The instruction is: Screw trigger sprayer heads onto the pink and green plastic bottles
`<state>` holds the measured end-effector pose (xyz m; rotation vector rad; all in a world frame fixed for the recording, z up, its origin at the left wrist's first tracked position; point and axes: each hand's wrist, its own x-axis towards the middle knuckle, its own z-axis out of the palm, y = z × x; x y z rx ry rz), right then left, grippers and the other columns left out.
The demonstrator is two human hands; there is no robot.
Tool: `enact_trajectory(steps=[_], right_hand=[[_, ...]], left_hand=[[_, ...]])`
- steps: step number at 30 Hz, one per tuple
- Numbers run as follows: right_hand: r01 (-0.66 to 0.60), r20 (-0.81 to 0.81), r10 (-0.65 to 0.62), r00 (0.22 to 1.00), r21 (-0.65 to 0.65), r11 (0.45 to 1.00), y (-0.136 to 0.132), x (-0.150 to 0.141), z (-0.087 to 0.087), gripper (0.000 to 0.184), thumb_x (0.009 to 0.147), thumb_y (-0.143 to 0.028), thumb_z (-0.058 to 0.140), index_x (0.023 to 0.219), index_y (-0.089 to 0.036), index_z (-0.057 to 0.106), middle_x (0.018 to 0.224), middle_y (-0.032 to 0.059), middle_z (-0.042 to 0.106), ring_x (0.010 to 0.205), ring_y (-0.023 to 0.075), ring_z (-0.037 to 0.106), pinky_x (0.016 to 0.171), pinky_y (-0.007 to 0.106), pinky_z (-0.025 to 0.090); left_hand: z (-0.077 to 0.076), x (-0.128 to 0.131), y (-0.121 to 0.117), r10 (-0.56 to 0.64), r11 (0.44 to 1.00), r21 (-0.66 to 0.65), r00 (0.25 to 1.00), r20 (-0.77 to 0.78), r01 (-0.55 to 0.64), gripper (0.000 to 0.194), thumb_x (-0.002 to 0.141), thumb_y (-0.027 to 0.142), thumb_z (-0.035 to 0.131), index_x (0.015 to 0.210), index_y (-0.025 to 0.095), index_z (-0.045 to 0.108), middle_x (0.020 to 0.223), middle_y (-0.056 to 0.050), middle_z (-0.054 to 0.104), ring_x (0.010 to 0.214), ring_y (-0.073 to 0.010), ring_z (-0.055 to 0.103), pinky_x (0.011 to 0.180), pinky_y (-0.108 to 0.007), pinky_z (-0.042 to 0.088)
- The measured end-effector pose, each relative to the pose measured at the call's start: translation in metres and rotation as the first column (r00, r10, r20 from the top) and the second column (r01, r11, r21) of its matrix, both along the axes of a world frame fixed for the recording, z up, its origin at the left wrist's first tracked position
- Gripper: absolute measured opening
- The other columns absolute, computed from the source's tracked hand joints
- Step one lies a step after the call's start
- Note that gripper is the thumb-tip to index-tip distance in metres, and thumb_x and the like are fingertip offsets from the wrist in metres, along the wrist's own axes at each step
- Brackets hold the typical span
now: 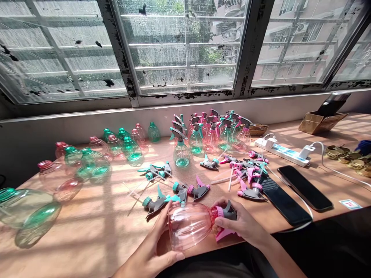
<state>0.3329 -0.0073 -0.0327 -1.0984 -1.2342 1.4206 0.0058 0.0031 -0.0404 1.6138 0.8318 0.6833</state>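
Note:
A clear pink spray bottle [189,226] lies sideways between my hands near the table's front edge. My left hand [162,235] is wrapped round its base end. At the neck, my right hand [236,220] grips the pink collar and grey trigger head [228,211], with the pink trigger [223,234] pointing down toward me. The head sits on the bottle's neck; how tightly, I cannot tell. Just beyond the bottle lie loose grey spray heads with teal collars [155,202] and one with a pink collar [198,189].
Headless bottles [133,150] stand at the left. Bottles with heads [211,135] cluster at the back. More pink spray heads [249,170] are piled at the right, touching a phone [285,200]. Another phone [304,187], a power strip [282,150] and white cables [333,166] lie beyond.

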Motion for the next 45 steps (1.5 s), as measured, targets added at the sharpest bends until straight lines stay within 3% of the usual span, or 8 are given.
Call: enact_trajectory(steps=[6, 12, 20, 27, 33, 37, 41, 45], right_hand=[[-0.020, -0.026, 0.019, 0.999, -0.011, 1.000, 0.000, -0.001, -0.001, 0.046, 0.078, -0.053, 0.092, 0.102, -0.020, 0.071, 0.081, -0.0001, 0.072, 0.074, 0.0205, 0.069, 0.071, 0.033, 0.059], [-0.040, -0.027, 0.040, 0.999, -0.002, 0.999, -0.001, 0.000, 0.006, 0.042, 0.080, -0.051, 0.092, 0.100, -0.019, 0.072, 0.084, 0.0019, 0.072, 0.076, 0.0224, 0.072, 0.074, 0.036, 0.061], [-0.032, -0.032, 0.032, 0.999, 0.015, 0.999, 0.001, -0.001, 0.003, 0.038, 0.081, -0.049, 0.092, 0.100, -0.020, 0.074, 0.084, 0.0000, 0.071, 0.075, 0.0201, 0.071, 0.072, 0.032, 0.060], [-0.052, -0.060, 0.052, 0.997, 0.011, 0.999, 0.001, 0.000, 0.001, 0.040, 0.081, -0.049, 0.091, 0.101, -0.020, 0.073, 0.084, 0.0008, 0.072, 0.076, 0.0209, 0.072, 0.073, 0.034, 0.061], [-0.023, -0.051, 0.022, 0.998, -0.023, 0.999, 0.002, 0.000, 0.002, 0.046, 0.076, -0.051, 0.095, 0.099, -0.020, 0.070, 0.081, -0.0014, 0.069, 0.074, 0.0191, 0.068, 0.072, 0.032, 0.058], [0.003, -0.021, -0.004, 1.000, -0.026, 1.000, 0.003, 0.000, 0.004, 0.050, 0.072, -0.053, 0.096, 0.099, -0.020, 0.070, 0.079, -0.0019, 0.067, 0.072, 0.0186, 0.066, 0.069, 0.031, 0.058], [-0.016, -0.020, 0.016, 1.000, -0.027, 1.000, 0.002, -0.001, 0.005, 0.052, 0.073, -0.056, 0.095, 0.099, -0.020, 0.069, 0.078, -0.0011, 0.069, 0.072, 0.0210, 0.069, 0.070, 0.035, 0.060], [-0.012, -0.023, 0.011, 1.000, -0.034, 0.999, 0.003, 0.000, 0.003, 0.053, 0.073, -0.057, 0.095, 0.100, -0.020, 0.068, 0.078, -0.0015, 0.070, 0.072, 0.0201, 0.070, 0.071, 0.034, 0.060]], left_hand=[[0.002, 0.000, 0.002, -0.028, 0.997, 0.078, 0.999, -0.025, 0.030, 0.080, 0.107, 0.043, 0.060, 0.170, 0.047, 0.011, 0.184, 0.004, 0.014, 0.168, -0.0342, 0.016, 0.136, -0.051, 0.021], [0.000, 0.001, -0.001, 0.004, 0.999, -0.042, 0.999, 0.045, -0.002, 0.096, 0.096, 0.048, 0.077, 0.170, 0.048, 0.015, 0.184, 0.004, 0.013, 0.168, -0.0346, 0.010, 0.134, -0.051, 0.024], [-0.002, 0.000, 0.003, -0.029, 0.998, 0.053, 0.999, -0.013, 0.030, 0.077, 0.109, 0.045, 0.054, 0.171, 0.045, 0.008, 0.185, 0.002, 0.010, 0.169, -0.0330, 0.013, 0.136, -0.051, 0.015], [0.008, 0.007, -0.002, -0.011, 0.994, -0.107, 0.993, 0.117, 0.024, 0.094, 0.099, 0.045, 0.075, 0.169, 0.050, 0.013, 0.183, 0.003, 0.017, 0.166, -0.0358, 0.023, 0.131, -0.048, 0.034], [0.021, 0.009, -0.003, -0.004, 0.999, -0.038, 0.997, 0.073, 0.007, 0.079, 0.104, 0.047, 0.066, 0.167, 0.052, 0.020, 0.183, 0.006, 0.020, 0.168, -0.0345, 0.011, 0.134, -0.045, 0.028], [0.019, 0.009, -0.003, 0.019, 1.000, -0.025, 0.999, 0.030, -0.019, 0.081, 0.105, 0.047, 0.062, 0.170, 0.045, 0.014, 0.184, 0.003, 0.014, 0.168, -0.0345, 0.002, 0.135, -0.045, 0.025], [0.021, 0.009, -0.004, -0.001, 0.994, -0.106, 0.999, 0.049, 0.006, 0.100, 0.098, 0.043, 0.076, 0.170, 0.046, 0.006, 0.183, 0.002, 0.017, 0.168, -0.0369, 0.014, 0.134, -0.048, 0.029], [0.022, 0.009, -0.005, 0.013, 0.993, -0.119, 0.998, 0.063, -0.006, 0.089, 0.100, 0.043, 0.073, 0.169, 0.047, 0.016, 0.184, 0.003, 0.016, 0.167, -0.0372, 0.015, 0.133, -0.047, 0.031]])
